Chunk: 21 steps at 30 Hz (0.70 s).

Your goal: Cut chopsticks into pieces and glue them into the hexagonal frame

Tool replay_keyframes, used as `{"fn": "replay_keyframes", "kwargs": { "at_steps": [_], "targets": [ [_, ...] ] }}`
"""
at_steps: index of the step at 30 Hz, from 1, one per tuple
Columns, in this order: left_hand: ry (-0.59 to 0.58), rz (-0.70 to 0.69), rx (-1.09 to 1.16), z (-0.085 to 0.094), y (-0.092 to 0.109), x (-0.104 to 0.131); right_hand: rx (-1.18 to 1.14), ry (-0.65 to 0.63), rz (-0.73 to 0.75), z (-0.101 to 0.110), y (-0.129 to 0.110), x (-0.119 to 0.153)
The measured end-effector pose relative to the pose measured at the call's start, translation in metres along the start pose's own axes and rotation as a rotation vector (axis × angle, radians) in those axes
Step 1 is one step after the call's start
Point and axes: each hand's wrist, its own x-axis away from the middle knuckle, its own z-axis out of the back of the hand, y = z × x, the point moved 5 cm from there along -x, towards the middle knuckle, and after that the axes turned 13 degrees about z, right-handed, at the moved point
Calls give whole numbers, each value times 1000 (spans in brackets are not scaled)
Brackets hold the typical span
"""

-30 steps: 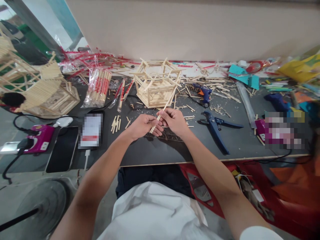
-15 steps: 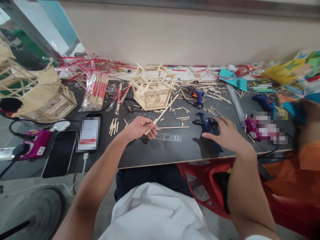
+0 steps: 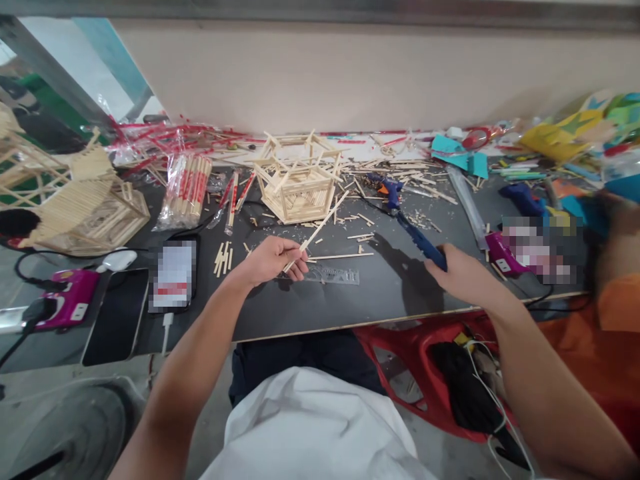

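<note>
In the head view, my left hand [image 3: 280, 260] pinches a thin wooden stick [image 3: 323, 223] between its fingers, the far end pointing toward one o'clock. My right hand [image 3: 463, 275] has its fingers closed round the handle end of the blue cutter [image 3: 421, 238], whose head points between ten and eleven, near the glue gun [image 3: 393, 191]. The clear ruler [image 3: 340, 275] lies on the surface [image 3: 290, 317] at my left hand's three o'clock; the wooden stick frame [image 3: 305, 197] stands beyond, around twelve.

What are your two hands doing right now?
Left hand: closed, pinching thin wooden sticks.
Right hand: closed around the handle of the blue cutter, which is lifted off the table.
</note>
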Motion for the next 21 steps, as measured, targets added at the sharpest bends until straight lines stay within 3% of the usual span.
{"fn": "replay_keyframes", "kwargs": {
  "at_steps": [2,6,10,14,21],
  "targets": [
    [18,-10,-16,1,1,0,-169,-56,34,2,-24,8],
    [67,-13,-39,3,6,3,-403,-245,296,-4,-98,17],
    [108,22,-33,4,9,6,-482,-285,401,-15,-148,8],
    [86,28,-64,3,8,5,-546,-235,451,-19,-169,-1],
    [69,59,-108,1,5,3,-589,-199,483,-18,-182,-9]
  ]
}}
